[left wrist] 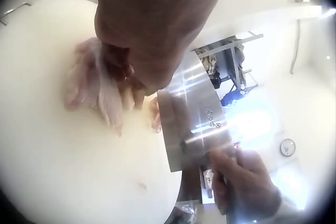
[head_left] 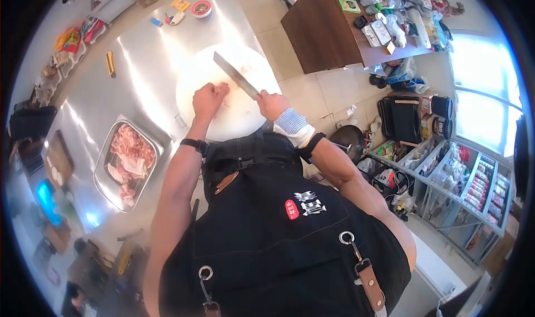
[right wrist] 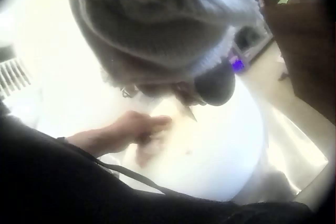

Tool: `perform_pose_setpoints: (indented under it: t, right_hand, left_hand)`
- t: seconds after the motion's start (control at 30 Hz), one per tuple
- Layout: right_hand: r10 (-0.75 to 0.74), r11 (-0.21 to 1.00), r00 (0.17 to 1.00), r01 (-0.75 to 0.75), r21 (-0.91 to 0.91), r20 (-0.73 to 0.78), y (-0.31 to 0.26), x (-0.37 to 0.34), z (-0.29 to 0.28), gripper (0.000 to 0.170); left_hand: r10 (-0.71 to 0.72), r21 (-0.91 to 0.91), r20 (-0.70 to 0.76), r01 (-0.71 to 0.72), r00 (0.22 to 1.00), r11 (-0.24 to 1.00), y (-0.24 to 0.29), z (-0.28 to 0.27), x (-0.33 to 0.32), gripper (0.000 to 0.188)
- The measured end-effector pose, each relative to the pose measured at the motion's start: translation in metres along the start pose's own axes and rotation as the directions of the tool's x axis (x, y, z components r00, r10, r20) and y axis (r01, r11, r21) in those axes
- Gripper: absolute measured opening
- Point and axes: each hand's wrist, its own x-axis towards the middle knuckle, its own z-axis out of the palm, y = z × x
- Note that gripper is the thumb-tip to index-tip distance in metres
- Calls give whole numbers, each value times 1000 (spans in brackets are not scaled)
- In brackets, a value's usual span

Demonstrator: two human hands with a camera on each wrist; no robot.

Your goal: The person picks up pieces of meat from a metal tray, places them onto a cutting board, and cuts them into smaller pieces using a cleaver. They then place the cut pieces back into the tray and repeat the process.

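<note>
Left hand [head_left: 207, 100] in a curled grip on meat [left wrist: 94, 85], right hand [head_left: 272, 105] gripping a cleaver [head_left: 237, 76].
The meat lies on the round white board [head_left: 192, 77], the blade just beside the left hand; on the steel desk [head_left: 150, 71], left of the board, a metal tray [head_left: 161, 155] holds a heap of raw meat [head_left: 134, 149], and beyond the board a red-rimmed bowl [head_left: 203, 16] holds something brown, too small to tell.

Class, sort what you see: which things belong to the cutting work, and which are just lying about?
In the job:
- left hand, holding raw meat
- right hand, gripping the cleaver
- round white board
- metal tray of meat

Apparently lying about:
- yellow tool
- red-rimmed tub
</note>
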Motion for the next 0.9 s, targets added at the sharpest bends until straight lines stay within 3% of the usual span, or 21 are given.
perform_pose_setpoints:
  t: [0.03,0.13,0.23,0.33,0.43,0.53,0.63,0.73,0.83,0.9]
  right_hand:
    - [-6,1000,1000,6,7,-12,3,0,-4,38]
    - [-11,999,999,13,37,-53,3,-12,-20,37]
    - [8,999,992,-2,44,-127,8,-20,-31,37]
    - [44,998,987,-37,48,-157,17,-27,-34,37]
    - [56,998,988,-55,13,-143,23,-31,-37,37]
    - [48,999,993,-50,-16,-106,25,-38,-30,37]
    - [20,999,998,-22,-37,-61,17,-42,-29,37]
    - [-12,999,1000,12,-47,-2,8,-45,-32,37]
    - [-47,998,998,49,-39,50,0,-40,-31,36]
    - [-69,996,994,73,-42,85,-7,-39,-32,35]
  left_hand:
    - [-39,39,19,38,999,999,1,-1,1,51]
    - [83,191,-134,-56,987,980,0,-3,-3,52]
    - [344,86,-255,-334,904,939,-10,-1,-4,56]
    - [468,232,-132,-431,874,872,-11,0,-2,56]
    - [347,195,-47,-332,937,923,-13,5,6,49]
    - [370,11,-4,-370,929,929,-19,9,14,47]
    - [323,-258,-62,-328,944,909,-21,12,15,45]
    - [251,-187,-118,-269,961,945,-33,15,15,39]
    - [370,-47,-184,-384,911,922,-46,11,6,39]
    - [357,-83,-203,-379,912,921,-46,9,0,39]
